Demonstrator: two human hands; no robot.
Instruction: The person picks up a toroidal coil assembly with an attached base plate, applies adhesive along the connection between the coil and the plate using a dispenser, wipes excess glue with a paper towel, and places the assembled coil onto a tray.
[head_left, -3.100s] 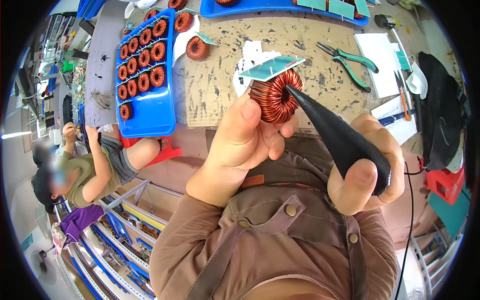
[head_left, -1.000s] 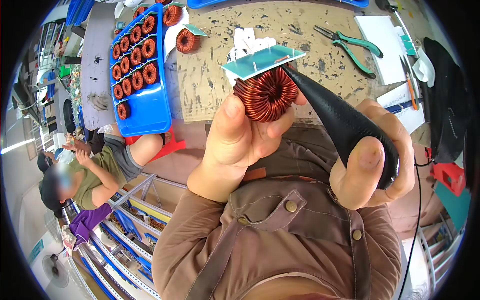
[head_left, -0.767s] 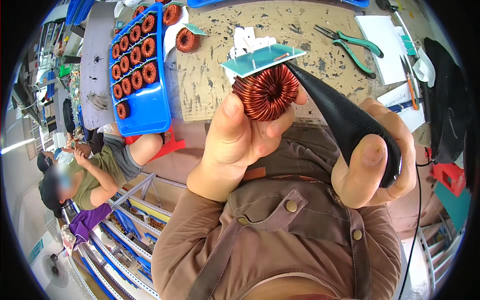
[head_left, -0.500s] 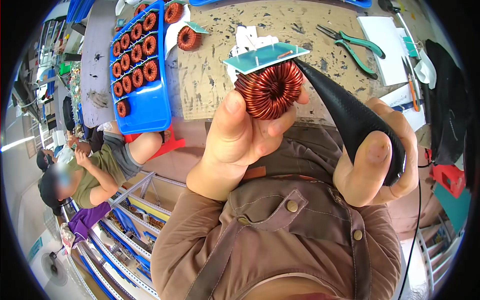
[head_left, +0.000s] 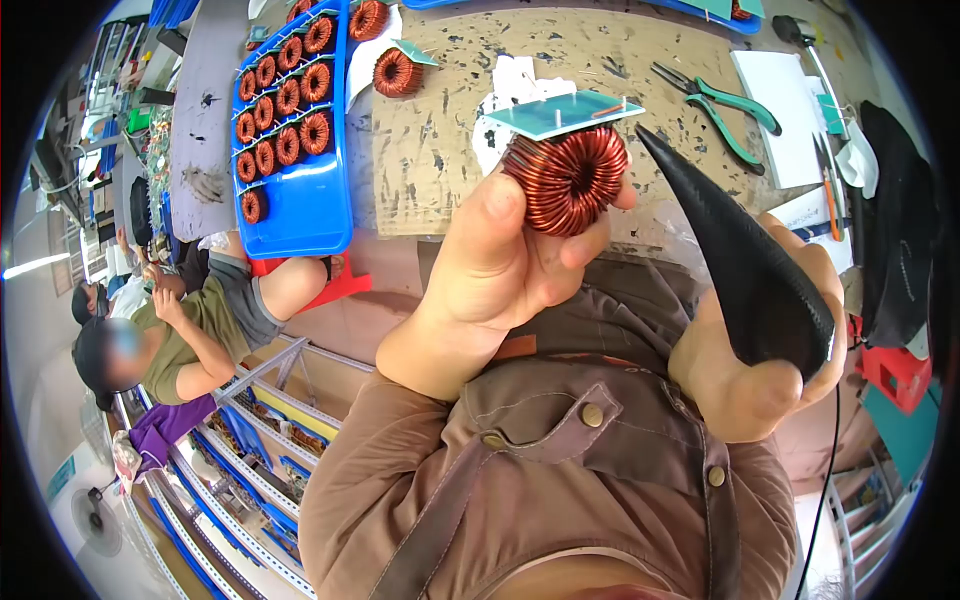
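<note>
My left hand (head_left: 490, 250) holds a copper-wire toroidal coil (head_left: 572, 180) between thumb and fingers. On the coil's upper side sits a green circuit board (head_left: 565, 114) with thin metal pins pointing up. My right hand (head_left: 745, 370) is closed around the wide end of a black cone-shaped bag (head_left: 755, 260). The bag's narrow tip points up and left, just right of the board's corner and apart from it. Part of my right fingers is hidden behind the bag.
A blue tray (head_left: 300, 215) with rows of similar coils stands at left, another coil (head_left: 397, 73) beside it. White tissue (head_left: 515, 80) lies behind the board. Green-handled pliers (head_left: 735, 125) and white paper (head_left: 778, 115) lie at right. A person (head_left: 190, 330) sits at far left.
The bag's tip has moved away from the board's edge, to the right. My right hand's grip has shifted slightly lower. The coil stays in my left hand; the whole view has shifted slightly.
</note>
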